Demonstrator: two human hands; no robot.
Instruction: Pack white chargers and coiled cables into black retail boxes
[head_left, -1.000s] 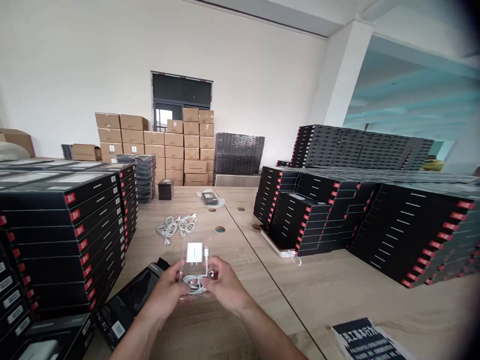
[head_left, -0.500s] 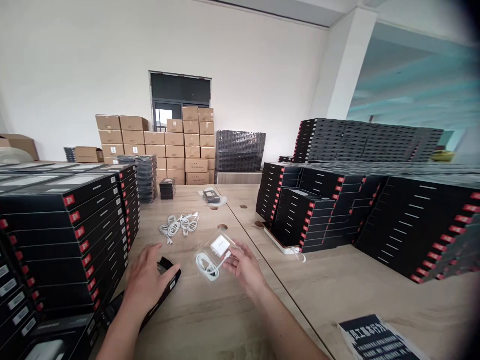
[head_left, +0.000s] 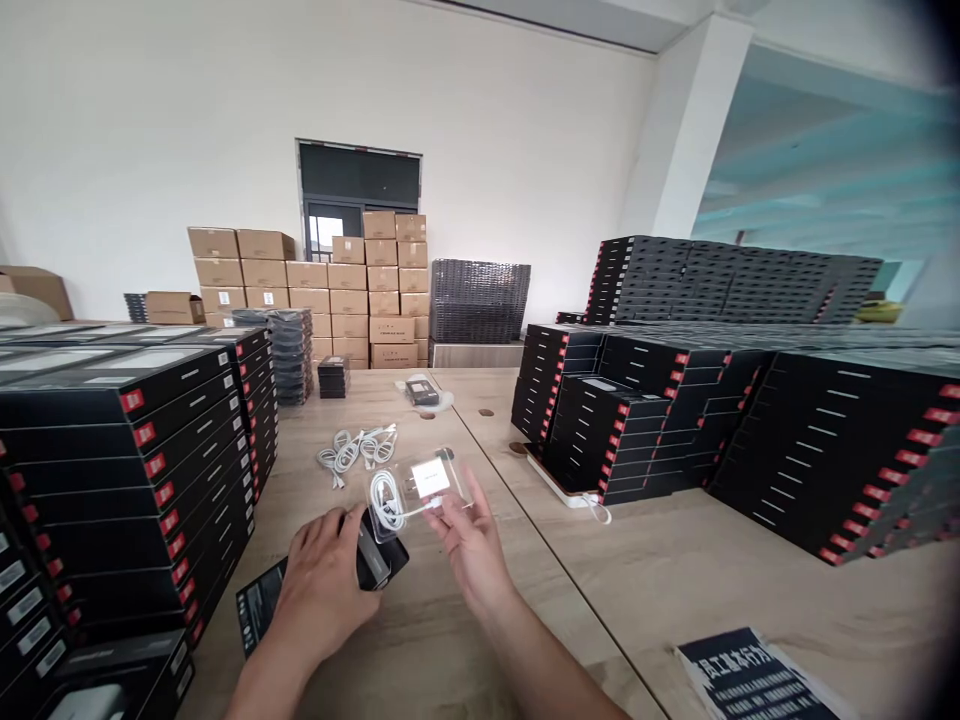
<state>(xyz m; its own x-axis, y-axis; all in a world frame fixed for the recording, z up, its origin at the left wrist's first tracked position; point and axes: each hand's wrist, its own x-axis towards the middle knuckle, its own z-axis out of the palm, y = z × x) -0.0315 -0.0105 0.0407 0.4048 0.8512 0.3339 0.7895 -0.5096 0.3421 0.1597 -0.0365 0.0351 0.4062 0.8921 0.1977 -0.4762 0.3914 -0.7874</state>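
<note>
My left hand [head_left: 319,575] is closed around a black box [head_left: 259,605], whose end flap stands open on the right, towards the middle of the table. In my right hand [head_left: 480,555], pinched between thumb and fingers, is a clear plastic tray [head_left: 416,462] carrying a white charger [head_left: 430,477] and a coiled white cable [head_left: 387,500]. The tray is tilted up above the table, its left end close over the box's open end. Just beyond lie several loose white cables [head_left: 358,447] on the wooden table [head_left: 450,650].
Stacked black boxes rise at the left [head_left: 127,500] and right [head_left: 622,440]. A white-edged tray [head_left: 555,480] sits beside the right stack. A printed sheet [head_left: 754,675] lies at the lower right. Brown cartons [head_left: 349,300] stand against the back wall.
My left hand has moved right, taken hold of the black box and turned its open end towards the tray. My right hand has brought the charger tray slightly left and tipped it up.
</note>
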